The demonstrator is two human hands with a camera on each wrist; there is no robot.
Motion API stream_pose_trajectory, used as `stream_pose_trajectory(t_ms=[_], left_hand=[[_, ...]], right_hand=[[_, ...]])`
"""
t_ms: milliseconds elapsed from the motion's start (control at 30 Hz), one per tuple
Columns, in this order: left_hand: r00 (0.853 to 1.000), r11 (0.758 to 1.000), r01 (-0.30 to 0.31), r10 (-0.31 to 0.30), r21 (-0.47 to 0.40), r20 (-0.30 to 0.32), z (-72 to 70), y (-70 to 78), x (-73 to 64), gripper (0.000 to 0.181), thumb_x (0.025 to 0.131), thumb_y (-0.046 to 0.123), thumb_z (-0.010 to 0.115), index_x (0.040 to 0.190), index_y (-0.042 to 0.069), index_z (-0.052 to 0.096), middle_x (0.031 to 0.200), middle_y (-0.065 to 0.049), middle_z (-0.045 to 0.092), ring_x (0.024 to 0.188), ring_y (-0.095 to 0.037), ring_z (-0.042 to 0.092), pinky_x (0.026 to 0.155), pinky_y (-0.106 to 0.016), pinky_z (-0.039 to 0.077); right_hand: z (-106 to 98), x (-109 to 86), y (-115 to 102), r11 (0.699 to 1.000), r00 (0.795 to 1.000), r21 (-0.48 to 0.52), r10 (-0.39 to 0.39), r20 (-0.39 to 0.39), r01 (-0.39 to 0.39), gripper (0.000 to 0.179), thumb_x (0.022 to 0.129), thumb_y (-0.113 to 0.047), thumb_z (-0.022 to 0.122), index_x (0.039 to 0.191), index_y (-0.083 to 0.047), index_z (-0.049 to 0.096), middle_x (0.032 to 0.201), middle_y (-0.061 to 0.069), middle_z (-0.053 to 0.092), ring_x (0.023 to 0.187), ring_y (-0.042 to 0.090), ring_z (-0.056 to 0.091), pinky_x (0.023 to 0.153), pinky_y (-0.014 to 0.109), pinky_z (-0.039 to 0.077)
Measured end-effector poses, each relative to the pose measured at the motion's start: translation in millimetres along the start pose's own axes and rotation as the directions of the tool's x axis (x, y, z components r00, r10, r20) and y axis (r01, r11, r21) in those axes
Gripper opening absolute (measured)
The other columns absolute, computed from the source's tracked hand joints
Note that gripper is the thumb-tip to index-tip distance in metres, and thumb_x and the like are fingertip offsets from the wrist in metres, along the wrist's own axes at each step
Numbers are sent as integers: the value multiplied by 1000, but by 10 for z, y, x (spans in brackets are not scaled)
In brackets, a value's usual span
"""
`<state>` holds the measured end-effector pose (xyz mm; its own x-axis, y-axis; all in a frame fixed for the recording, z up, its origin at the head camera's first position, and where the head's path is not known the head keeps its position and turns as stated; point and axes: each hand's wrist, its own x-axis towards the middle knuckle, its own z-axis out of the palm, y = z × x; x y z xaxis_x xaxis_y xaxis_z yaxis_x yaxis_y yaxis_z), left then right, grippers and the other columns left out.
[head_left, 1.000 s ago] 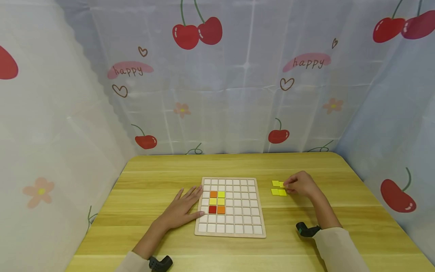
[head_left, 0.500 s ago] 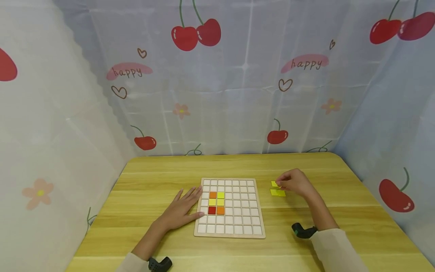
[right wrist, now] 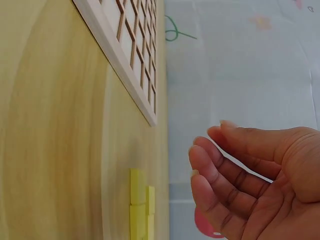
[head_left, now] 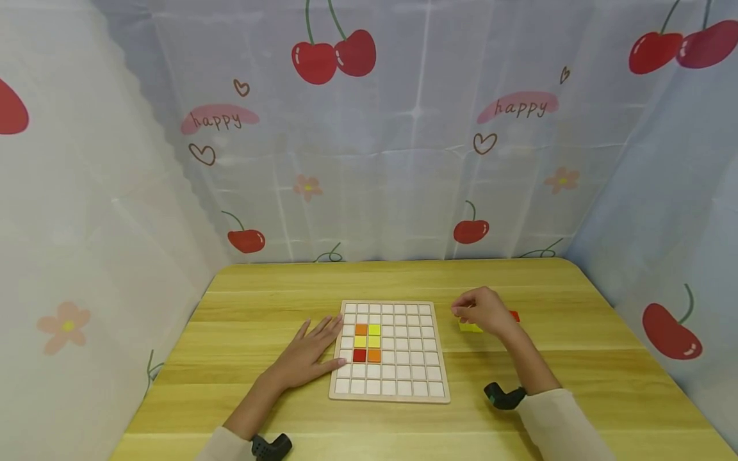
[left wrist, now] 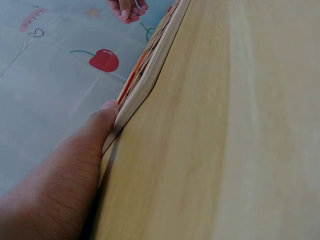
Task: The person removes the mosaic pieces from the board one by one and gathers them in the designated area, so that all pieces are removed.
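In the head view a wooden grid board (head_left: 403,358) lies mid-table. Orange, yellow and red square tiles (head_left: 367,342) fill a small block of its cells. My left hand (head_left: 308,358) lies spread at the board's left side, fingers touching the frame; in the left wrist view its thumb (left wrist: 97,130) rests against the edge. My right hand (head_left: 481,310) hovers right of the board, over loose yellow tiles (head_left: 470,326). Its thumb and index tips (right wrist: 220,129) come together; no tile shows between them, and a hidden one cannot be ruled out. The other fingers are loosely curled.
A red tile (head_left: 516,316) shows behind the right wrist. Yellow tiles (right wrist: 136,200) lie on the table near the board's corner in the right wrist view. Black wrist devices (head_left: 504,396) sit under both forearms. A cherry-print curtain (head_left: 369,160) surrounds the table.
My right hand has moved left over the yellow tiles toward the board, uncovering a red tile behind it. The left hand and the board's tiles stay as they were.
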<state>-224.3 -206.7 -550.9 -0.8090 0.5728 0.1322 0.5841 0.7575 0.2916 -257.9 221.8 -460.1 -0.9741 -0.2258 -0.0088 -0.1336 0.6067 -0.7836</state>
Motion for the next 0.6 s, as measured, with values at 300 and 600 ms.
stream_pose_trajectory(t_ms=[300,600], left_hand=[[999,999,-33,33,3,-36,-5,15,-12,86,100,65,47,163,12,22,168,-4,21,154,-27,21,120,-64,9],[1000,1000,-12,12,6,-3,-4,-5,7,87,100,67,43,164,15,17,170,0,15,155,-24,16,121,-62,5]], right_hand=[[179,0,-91,998,998,20,-57,33,57,15,95,-5,69,101,7,75,90,20,72,76,35,70,69,49,59],[401,21,-169,993,992,47,-110,56,107,12,94,-6,72,99,4,76,86,7,72,74,32,69,71,45,61]])
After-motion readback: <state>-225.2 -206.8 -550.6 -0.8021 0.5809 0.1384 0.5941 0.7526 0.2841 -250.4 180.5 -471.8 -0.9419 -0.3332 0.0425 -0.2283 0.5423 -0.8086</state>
